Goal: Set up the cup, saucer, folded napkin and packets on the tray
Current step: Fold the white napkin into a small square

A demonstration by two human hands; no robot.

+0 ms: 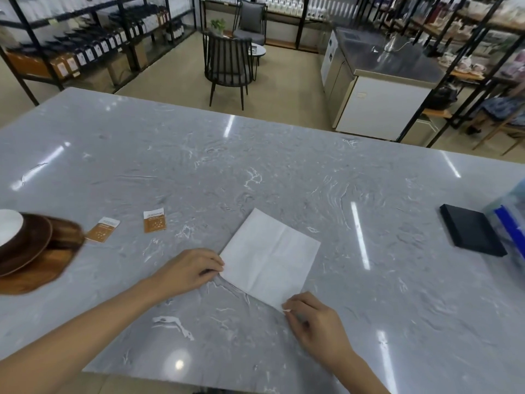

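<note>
The right hand (314,322) pinches the near corner of the white napkin (270,251) lying flat on the grey table (284,172); the left hand (189,270) pinches its left corner. At the left edge, cut off and blurred, sit the wooden tray (42,268), saucer (25,240) and a white rim. Two packets (154,221) lie beside them.

Table (255,172): grey veined stone, polished, glossy, reflected ceiling lights. Napkin (270,254): white paper, matt, showed faint crease lines. Tray (42,268): brown wood, smooth, visible grain, slight sheen. Saucer (25,243): dark wood, smooth. Cup (8,226): white, smooth, looked ceramic. Packets (154,221) (102,229): orange-brown and white printed paper, matt. Box (471,234): black, matt. Counter (397,59) behind: metal top, glossy.
</note>
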